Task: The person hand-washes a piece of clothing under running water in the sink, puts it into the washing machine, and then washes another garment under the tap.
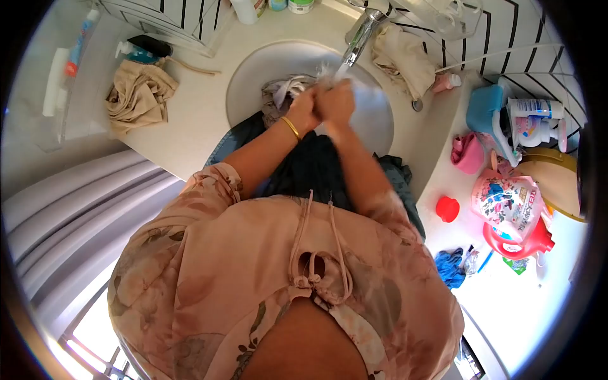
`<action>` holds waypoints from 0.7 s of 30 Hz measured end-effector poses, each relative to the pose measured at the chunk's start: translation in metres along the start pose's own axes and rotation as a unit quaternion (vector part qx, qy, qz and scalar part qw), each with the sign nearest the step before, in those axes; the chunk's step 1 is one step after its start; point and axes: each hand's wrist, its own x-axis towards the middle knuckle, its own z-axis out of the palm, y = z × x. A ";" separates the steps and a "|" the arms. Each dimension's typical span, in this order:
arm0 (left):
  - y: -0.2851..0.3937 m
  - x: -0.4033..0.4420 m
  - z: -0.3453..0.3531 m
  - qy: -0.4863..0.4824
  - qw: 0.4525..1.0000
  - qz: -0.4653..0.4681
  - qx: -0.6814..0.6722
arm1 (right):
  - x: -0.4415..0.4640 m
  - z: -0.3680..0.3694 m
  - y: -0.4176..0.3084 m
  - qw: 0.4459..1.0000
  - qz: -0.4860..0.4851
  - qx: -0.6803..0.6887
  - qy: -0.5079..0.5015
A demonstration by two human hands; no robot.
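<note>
In the round basin [244, 69], my left hand [305, 111] and my right hand [335, 102] are pressed together under the running tap [362, 39]. Both are closed on a pale greyish cloth [282, 90], whose loose part bunches up to the left of them. The part inside my fingers is mostly hidden, and motion smears my right hand a little. Water splashes up just behind my knuckles. Dark wet clothing [310, 168] hangs over the basin's near edge, between my forearms and against my body.
A beige cloth [142, 95] lies on the counter at left, another beige cloth [405, 60] right of the tap. At right are a blue container [486, 107], a pink detergent pouch [506, 202], a red cap [447, 209] and a red bottle [538, 240]. Bottles [246, 9] stand behind the basin.
</note>
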 end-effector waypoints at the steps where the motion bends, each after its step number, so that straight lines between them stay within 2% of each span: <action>1: -0.001 -0.004 -0.002 0.001 1.000 0.007 0.008 | 0.015 0.012 0.018 0.995 0.101 -0.002 -0.024; 3: -0.004 0.000 -0.003 -0.005 1.000 0.017 0.021 | 0.038 0.024 0.040 0.978 0.183 0.089 -0.046; 4: 0.005 0.003 -0.006 -0.005 0.999 -0.020 -0.027 | 0.043 0.028 0.050 0.964 0.222 0.131 -0.059; 7: 0.028 -0.024 0.024 0.037 0.999 0.003 -0.035 | -0.001 0.001 -0.003 0.976 0.117 0.183 -0.020; 9: 0.032 -0.005 -0.009 -0.093 0.992 -0.055 -0.059 | -0.033 -0.028 -0.051 0.983 -0.124 0.137 -0.005; 11: 0.024 0.003 -0.035 -0.245 0.961 -0.087 -0.090 | -0.035 -0.020 -0.050 0.985 -0.152 0.079 0.017; 12: 0.017 0.010 -0.041 -0.206 0.961 0.063 0.173 | -0.021 0.007 -0.025 0.997 -0.060 0.046 0.029; 13: 0.011 0.018 -0.047 -0.104 0.878 0.176 0.433 | -0.003 0.021 -0.006 0.999 0.033 0.012 0.041; 14: 0.007 0.000 -0.021 -0.079 0.959 0.101 0.251 | 0.019 0.008 -0.001 0.991 0.121 0.053 -0.037; 15: 0.006 -0.012 0.001 -0.052 0.997 0.019 0.057 | 0.029 0.008 0.003 0.983 0.155 0.102 -0.012; 16: 0.008 -0.015 0.011 0.022 0.999 0.025 0.042 | 0.034 0.008 0.008 0.971 0.189 0.147 0.012; 17: 0.009 -0.012 0.012 0.018 0.999 0.017 0.026 | 0.037 0.009 0.011 0.956 0.220 0.191 0.035; 18: 0.017 -0.009 0.011 0.015 1.000 0.012 0.009 | 0.034 0.012 0.012 0.942 0.204 0.266 -0.004; 20: 0.032 -0.009 0.008 0.020 0.999 -0.023 -0.024 | 0.004 0.009 -0.004 0.978 0.028 0.207 -0.018; 21: 0.030 -0.012 0.005 -0.061 0.996 -0.044 -0.052 | -0.013 0.002 -0.017 0.982 -0.060 0.177 -0.025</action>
